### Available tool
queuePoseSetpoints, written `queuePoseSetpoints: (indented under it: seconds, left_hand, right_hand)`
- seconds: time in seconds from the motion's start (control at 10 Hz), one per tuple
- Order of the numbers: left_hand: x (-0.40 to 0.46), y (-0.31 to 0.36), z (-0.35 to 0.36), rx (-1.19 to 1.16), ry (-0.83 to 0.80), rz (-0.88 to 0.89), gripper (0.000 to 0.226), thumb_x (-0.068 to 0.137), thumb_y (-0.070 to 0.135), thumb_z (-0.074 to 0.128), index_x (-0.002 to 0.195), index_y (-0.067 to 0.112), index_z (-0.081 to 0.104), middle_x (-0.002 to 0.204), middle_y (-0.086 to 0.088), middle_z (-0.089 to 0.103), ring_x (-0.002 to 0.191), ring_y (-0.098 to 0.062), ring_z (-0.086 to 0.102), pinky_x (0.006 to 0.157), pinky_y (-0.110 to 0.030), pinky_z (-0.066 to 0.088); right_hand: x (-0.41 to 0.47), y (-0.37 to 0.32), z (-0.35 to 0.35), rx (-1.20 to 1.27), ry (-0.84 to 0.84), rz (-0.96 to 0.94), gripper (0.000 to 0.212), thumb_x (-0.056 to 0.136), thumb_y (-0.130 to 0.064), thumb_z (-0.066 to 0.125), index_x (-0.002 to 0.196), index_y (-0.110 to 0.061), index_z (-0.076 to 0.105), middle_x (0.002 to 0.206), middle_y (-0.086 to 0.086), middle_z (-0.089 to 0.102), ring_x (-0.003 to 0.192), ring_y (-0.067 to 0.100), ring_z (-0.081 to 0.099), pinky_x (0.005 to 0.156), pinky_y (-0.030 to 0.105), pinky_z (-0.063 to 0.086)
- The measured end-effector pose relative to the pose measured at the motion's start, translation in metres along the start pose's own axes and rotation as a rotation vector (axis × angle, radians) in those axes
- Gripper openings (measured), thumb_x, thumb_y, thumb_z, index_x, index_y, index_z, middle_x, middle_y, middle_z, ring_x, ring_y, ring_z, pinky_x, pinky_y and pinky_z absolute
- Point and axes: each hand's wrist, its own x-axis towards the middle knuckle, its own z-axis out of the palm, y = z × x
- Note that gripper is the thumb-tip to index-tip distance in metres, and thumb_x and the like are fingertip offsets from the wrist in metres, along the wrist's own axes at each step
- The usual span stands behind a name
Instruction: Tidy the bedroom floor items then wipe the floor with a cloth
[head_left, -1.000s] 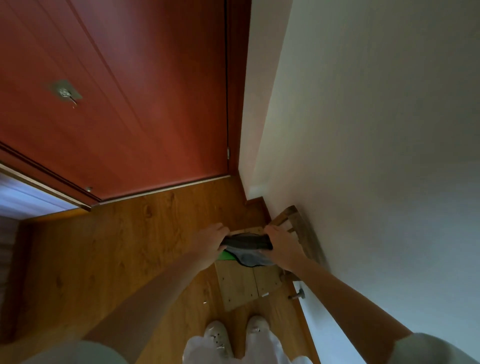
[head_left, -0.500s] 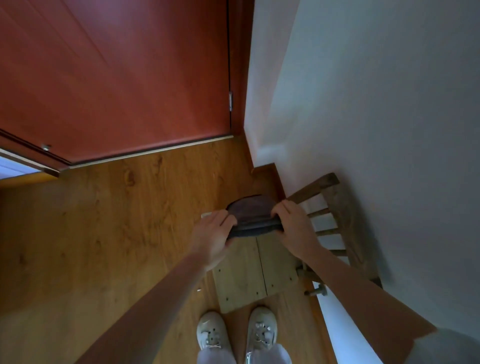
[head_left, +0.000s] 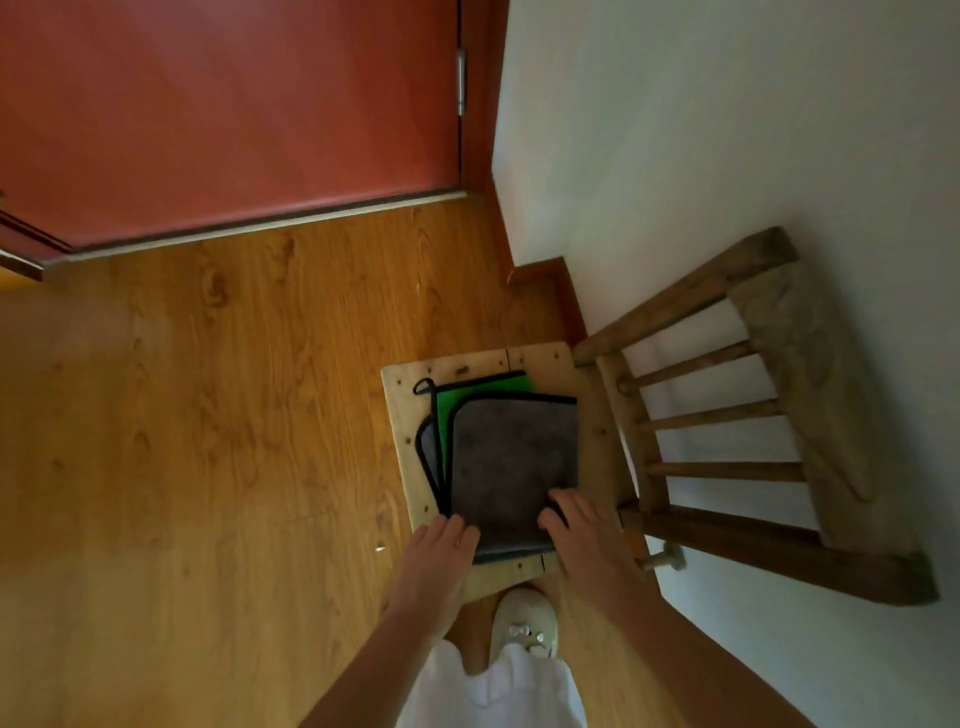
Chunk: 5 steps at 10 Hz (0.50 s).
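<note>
The floor (head_left: 218, 441) was warm orange-brown wood-grain laminate, its planks running roughly away from the person, with a few pale specks (head_left: 381, 546) lying on it near the chair. At the far side stood a reddish-brown door (head_left: 234, 104), shut against its frame, with a metal hinge (head_left: 460, 83) on its right edge and a pale strip along its foot. A brown skirting board (head_left: 540, 280) stepped round the corner where the white wall (head_left: 701, 130) met the floor.

A small wooden chair (head_left: 769, 415) stood hard against that wall, its slatted back dark and worn, its pale plank seat (head_left: 402, 415) facing the person. On the seat lay a stack of folded cloths: a grey cloth (head_left: 514, 457) with black edging on top, a green cloth (head_left: 467, 395) showing beneath it at the far side, and another grey edge peeking out on the left. A black hanging loop (head_left: 423, 387) poked out at the far left corner of the stack.

The left hand (head_left: 441, 561) lay at the near left corner of the grey cloth, fingers fairly straight and touching its edge. The right hand (head_left: 587, 540) rested on the near right corner, fingers slightly bent and pressing down on the cloth; whether any fingertip was tucked under the edge could not be made out.

Below the hands showed one white shoe (head_left: 524, 618) on the floor and white trousers (head_left: 498, 691).
</note>
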Motion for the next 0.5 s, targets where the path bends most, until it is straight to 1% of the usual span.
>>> queuePoseSetpoints:
  seconds: [0.1,0.2,0.3,0.4,0.5]
  left_hand:
    - [-0.010,0.000,0.008,0.033,-0.045,-0.051,0.063,0.022,0.012,0.091,0.082,0.019,0.073,0.078,0.002,0.066,0.068,-0.015,0.065,0.055,-0.025,0.054]
    - [-0.020,0.001,0.000,-0.027,-0.082,-0.107,0.065,0.032,0.008,0.089,0.094,0.019,0.072,0.089,0.002,0.068,0.077,-0.014,0.066,0.063,-0.025,0.055]
    - [-0.030,0.005,-0.020,-0.011,-0.141,-0.115,0.057,0.078,-0.001,0.062,0.132,0.013,0.049,0.130,-0.004,0.053,0.116,-0.022,0.052,0.095,-0.032,0.042]
    - [-0.038,0.008,-0.060,-0.042,-0.129,-0.125,0.052,0.088,0.000,0.047,0.138,0.016,0.039,0.135,-0.002,0.045,0.122,-0.019,0.043,0.097,-0.028,0.035]
    - [-0.048,0.008,-0.106,-0.217,0.081,-0.287,0.041,0.090,0.003,0.043,0.127,0.020,0.052,0.126,0.001,0.053,0.117,-0.015,0.048,0.093,-0.023,0.038]
  right_hand:
    - [-0.007,0.000,-0.002,-0.019,-0.190,-0.011,0.058,0.083,-0.012,0.066,0.135,-0.019,0.043,0.154,0.010,0.021,0.142,0.026,0.021,0.109,0.036,0.029]
    - [-0.008,-0.003,-0.012,0.011,-0.239,0.002,0.054,0.092,-0.012,0.052,0.141,-0.021,0.032,0.157,0.005,0.007,0.144,0.023,0.010,0.113,0.034,0.023]
    - [-0.010,-0.006,-0.028,0.124,-0.261,0.089,0.052,0.091,-0.014,0.053,0.138,-0.022,0.035,0.149,0.005,0.027,0.131,0.022,0.036,0.103,0.031,0.036]
    - [-0.018,-0.006,-0.062,0.268,-0.236,0.164,0.036,0.093,-0.016,0.051,0.128,-0.021,0.047,0.129,0.002,0.049,0.112,0.016,0.051,0.093,0.025,0.042]
    - [-0.026,-0.013,-0.106,0.456,-0.023,0.291,0.026,0.097,-0.017,0.045,0.121,-0.016,0.055,0.114,0.002,0.058,0.105,0.015,0.056,0.087,0.018,0.042]
